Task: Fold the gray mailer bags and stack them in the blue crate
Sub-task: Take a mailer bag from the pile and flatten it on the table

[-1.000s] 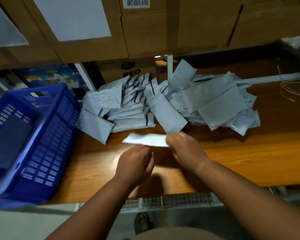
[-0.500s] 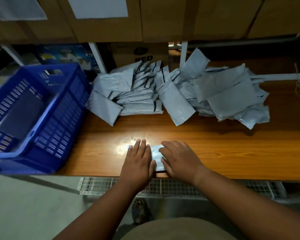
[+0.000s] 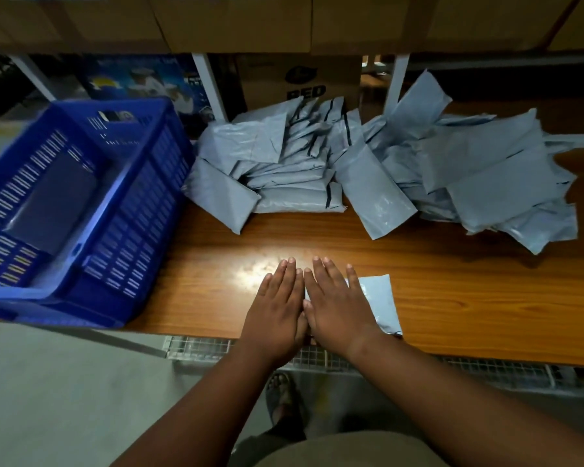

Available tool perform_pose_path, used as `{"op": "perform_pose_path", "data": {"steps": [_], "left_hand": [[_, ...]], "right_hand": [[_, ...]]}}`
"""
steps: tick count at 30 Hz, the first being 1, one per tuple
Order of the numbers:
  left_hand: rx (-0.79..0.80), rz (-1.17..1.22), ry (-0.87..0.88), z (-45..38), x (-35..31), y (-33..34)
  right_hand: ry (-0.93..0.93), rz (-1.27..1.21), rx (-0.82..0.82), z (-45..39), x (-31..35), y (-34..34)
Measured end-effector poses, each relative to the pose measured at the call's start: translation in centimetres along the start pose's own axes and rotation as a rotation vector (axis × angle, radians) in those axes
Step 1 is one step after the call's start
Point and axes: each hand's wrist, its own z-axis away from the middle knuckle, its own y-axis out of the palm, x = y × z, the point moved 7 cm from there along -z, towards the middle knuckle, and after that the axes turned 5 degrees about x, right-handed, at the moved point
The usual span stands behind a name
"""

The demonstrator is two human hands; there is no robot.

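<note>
Gray plastic mailer bags lie heaped at the back of the wooden desk, so most folding looks undone. At the left edge, the blue slatted plastic crate seems to hold little yet. Both hands, left and right, lie flat with straight fingers, pressing one small folded gray mailer at the desk's front edge.

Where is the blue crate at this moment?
In the head view the blue crate sits at the table's left end, left of the pile of gray mailer bags.
</note>
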Motion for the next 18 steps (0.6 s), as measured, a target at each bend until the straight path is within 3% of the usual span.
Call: {"op": "perform_pose_path", "data": {"steps": [18], "left_hand": [[-0.059, 0.004, -0.022, -0.2, -0.2, 1.3]], "right_hand": [[-0.011, -0.014, -0.046, -0.5, -0.9, 1.6]]}}
